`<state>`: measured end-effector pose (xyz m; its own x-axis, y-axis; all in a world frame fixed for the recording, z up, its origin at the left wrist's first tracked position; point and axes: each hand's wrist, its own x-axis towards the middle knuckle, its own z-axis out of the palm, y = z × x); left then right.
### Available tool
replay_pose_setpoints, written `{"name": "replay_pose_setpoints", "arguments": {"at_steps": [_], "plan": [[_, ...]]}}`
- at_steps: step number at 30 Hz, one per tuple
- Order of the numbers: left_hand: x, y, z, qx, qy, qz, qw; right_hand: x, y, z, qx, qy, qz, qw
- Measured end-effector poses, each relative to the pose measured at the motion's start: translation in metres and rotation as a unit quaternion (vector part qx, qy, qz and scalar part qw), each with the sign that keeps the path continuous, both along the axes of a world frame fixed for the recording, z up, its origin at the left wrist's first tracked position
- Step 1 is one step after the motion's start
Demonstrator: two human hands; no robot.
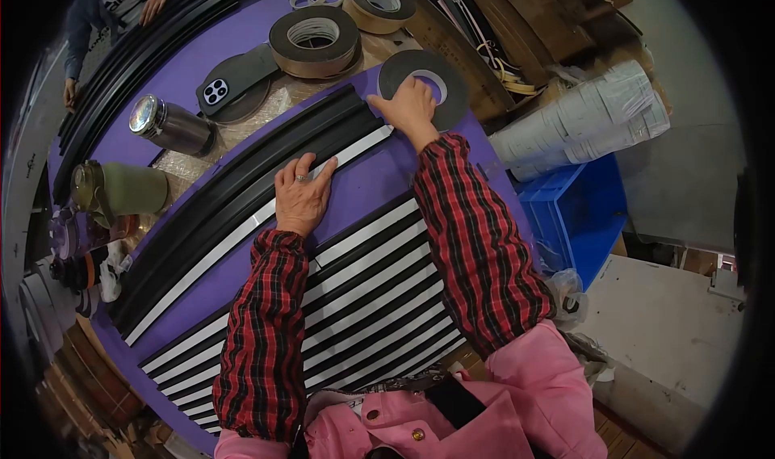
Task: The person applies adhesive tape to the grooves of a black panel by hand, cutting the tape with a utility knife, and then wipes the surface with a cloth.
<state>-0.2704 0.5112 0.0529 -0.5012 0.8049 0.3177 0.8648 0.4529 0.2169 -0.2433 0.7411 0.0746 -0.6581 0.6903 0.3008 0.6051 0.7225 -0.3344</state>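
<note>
My left hand [302,198] lies with fingers stretched out on a long black strip faced with white tape [242,231]. A ring is on one of its fingers. My right hand [410,110] is by the far right end of that strip, thumb spread from the fingers, partly over a dark tape roll [452,104]. Several black profiles [250,164] run side by side just beyond the taped strip. Nearer my body, several black strips with white tape [371,277] lie in parallel rows on the purple table [367,180].
Beyond the profiles are a phone [234,82], a dark jar [173,124], a green bottle [129,188] and more tape rolls [315,39]. A blue crate [577,217] and wrapped white rolls [581,120] stand at right. Another person's hands [155,5] touch black profiles at upper left.
</note>
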Motion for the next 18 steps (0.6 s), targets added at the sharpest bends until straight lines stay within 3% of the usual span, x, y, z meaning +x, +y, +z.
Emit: {"name": "replay_pose_setpoints", "arguments": {"at_steps": [1,4,5,7,8,9,10,12,15,16,17,18], "plan": [[0.0,0.0,0.0,-0.001,0.002,0.0,1.0,-0.003,0.002,-0.005,-0.084,-0.112,-0.071,0.988],[0.001,0.0,0.0,-0.014,-0.02,0.0,1.0,0.005,0.015,-0.013,-0.126,-0.12,-0.036,0.984],[0.001,0.0,0.001,-0.019,-0.018,-0.004,1.0,0.007,0.017,-0.015,-0.082,-0.102,-0.044,0.99],[-0.001,0.0,-0.001,-0.008,-0.013,-0.001,1.0,0.007,0.021,0.0,-0.065,0.061,-0.118,0.989],[0.0,-0.001,-0.002,-0.001,-0.008,-0.006,1.0,0.006,0.035,0.009,-0.152,0.229,-0.095,0.957],[0.0,-0.001,-0.003,-0.004,-0.01,-0.001,1.0,0.004,0.052,0.024,-0.236,0.389,-0.07,0.888],[0.0,0.0,-0.003,0.0,-0.011,-0.006,1.0,0.01,0.046,0.068,-0.432,0.534,-0.068,0.723],[-0.001,-0.001,-0.001,-0.007,-0.017,-0.011,1.0,0.027,0.068,0.092,-0.553,0.585,0.08,0.588],[-0.005,-0.004,-0.001,0.143,-0.066,-0.034,0.987,0.059,0.017,0.118,-0.66,0.46,0.179,0.567],[-0.012,-0.013,-0.003,0.227,-0.105,-0.047,0.967,0.07,0.008,0.112,-0.682,0.45,0.234,0.526],[-0.019,-0.039,0.005,0.244,-0.08,0.033,0.966,0.085,-0.004,0.108,-0.697,0.446,0.218,0.518],[-0.023,-0.064,0.014,0.262,-0.058,0.099,0.958,0.097,-0.019,0.102,-0.681,0.442,0.199,0.549]]}}
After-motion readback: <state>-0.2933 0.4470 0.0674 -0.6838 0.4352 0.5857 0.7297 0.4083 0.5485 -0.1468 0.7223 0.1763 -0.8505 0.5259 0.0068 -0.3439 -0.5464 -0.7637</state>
